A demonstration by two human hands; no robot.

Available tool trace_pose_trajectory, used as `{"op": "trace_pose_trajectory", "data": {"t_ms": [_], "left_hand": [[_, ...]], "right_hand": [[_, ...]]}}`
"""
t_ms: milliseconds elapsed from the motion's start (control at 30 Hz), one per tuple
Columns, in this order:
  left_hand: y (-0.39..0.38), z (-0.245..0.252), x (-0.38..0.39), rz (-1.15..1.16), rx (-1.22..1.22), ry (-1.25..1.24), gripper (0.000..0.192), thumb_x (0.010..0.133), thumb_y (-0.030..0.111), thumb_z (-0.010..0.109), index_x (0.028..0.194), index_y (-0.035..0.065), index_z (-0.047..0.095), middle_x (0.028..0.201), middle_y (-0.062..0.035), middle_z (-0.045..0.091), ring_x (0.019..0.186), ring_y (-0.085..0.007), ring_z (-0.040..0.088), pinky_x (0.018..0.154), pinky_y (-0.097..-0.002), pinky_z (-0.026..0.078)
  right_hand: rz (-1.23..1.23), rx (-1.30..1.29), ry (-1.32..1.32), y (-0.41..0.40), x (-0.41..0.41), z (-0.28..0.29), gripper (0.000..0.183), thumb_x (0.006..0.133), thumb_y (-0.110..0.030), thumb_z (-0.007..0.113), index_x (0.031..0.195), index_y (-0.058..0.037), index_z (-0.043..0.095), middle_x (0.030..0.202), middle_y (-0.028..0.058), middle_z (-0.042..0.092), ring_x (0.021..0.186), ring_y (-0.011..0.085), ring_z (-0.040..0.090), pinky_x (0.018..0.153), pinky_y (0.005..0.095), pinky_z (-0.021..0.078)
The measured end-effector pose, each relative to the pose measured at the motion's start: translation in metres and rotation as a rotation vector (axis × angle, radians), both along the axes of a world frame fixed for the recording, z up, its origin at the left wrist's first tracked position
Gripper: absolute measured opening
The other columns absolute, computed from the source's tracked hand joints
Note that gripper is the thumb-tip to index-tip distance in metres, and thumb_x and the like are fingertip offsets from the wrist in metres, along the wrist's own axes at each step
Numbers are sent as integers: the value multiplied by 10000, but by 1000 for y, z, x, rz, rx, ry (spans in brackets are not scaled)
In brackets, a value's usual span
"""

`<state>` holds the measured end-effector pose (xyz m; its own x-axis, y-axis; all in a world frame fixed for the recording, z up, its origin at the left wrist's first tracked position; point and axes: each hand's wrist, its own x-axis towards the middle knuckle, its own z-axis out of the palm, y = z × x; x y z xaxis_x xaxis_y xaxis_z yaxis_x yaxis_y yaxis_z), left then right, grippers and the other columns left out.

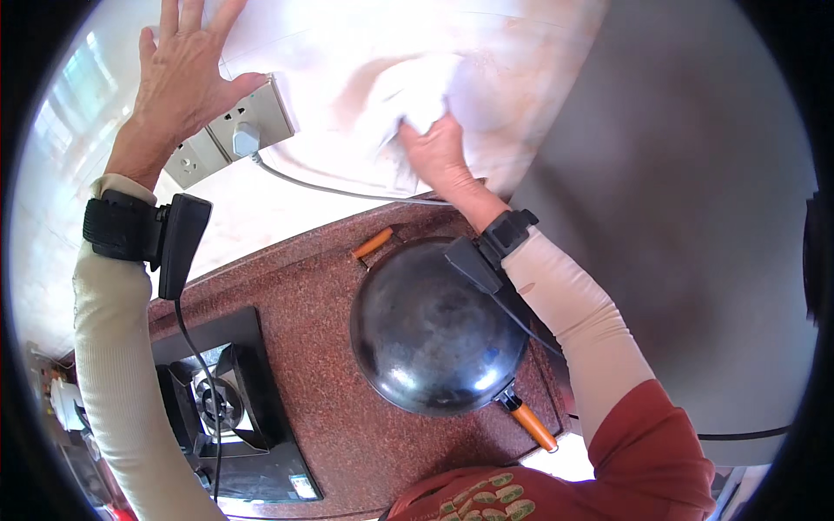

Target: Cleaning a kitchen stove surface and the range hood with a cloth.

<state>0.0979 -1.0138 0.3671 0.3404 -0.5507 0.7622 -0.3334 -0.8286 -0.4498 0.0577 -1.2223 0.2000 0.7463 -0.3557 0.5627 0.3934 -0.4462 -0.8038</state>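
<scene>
My left hand [184,77] is spread on the pale wall tiles [306,45], fingers apart, its thumb over the upper edge of a wall socket plate [270,114]. Nothing is held in it. Farther right, my right hand [438,151] grips a white cloth [417,88] pressed against the wall. Glare washes out much of the cloth, and its far edge blends into the tiles. Below my right forearm, an upturned wok [436,325] rests on the speckled red-brown countertop [313,365], its dark base facing up.
A plug [245,139] sits in the socket, its grey cable [339,191] running behind my right wrist. The wok's orange wooden handle [534,426] points toward me. A gas hob [225,404] lies at left; a large grey panel [658,247] stands at right. Cabled devices are strapped to both wrists.
</scene>
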Motion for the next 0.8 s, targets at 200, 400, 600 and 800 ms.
{"op": "trace_pose_trajectory", "data": {"t_ms": [200, 400, 600, 800], "left_hand": [[14, -5, 47, -265, 10, -124, 946, 588, 311, 742, 1361, 365, 198, 1441, -132, 95, 1301, -392, 139, 940, -629, 266], [18, 1, 37, -140, 36, -41, 947, 583, 271, 763, 1360, 321, 225, 1435, -133, 118, 1301, -373, 154, 945, -589, 292], [17, 5, 20, -30, 27, 129, 977, 561, 246, 777, 1367, 290, 227, 1445, -133, 63, 1320, -359, 87, 980, -597, 230], [11, 6, 15, -25, 10, 173, 987, 553, 262, 780, 1369, 281, 225, 1449, -121, 54, 1324, -354, 73, 985, -596, 221]], "right_hand": [[-45, -873, 255, 23, -3, -37, 439, 670, -116, 653, 1063, -122, 457, 816, 173, 507, 685, 338, 595, 597, 381, 508], [-133, -789, 245, -14, -8, -35, 481, 598, -76, 657, 1054, -117, 506, 976, 136, 563, 869, 312, 575, 732, 389, 485], [-747, -347, 155, -98, -24, 57, 411, 649, -108, 611, 1043, -43, 513, 915, 211, 597, 904, 365, 567, 784, 377, 451], [-956, -269, 50, -114, -11, 82, 416, 667, -161, 646, 1022, -2, 499, 860, 238, 593, 817, 410, 569, 741, 418, 465]]}}
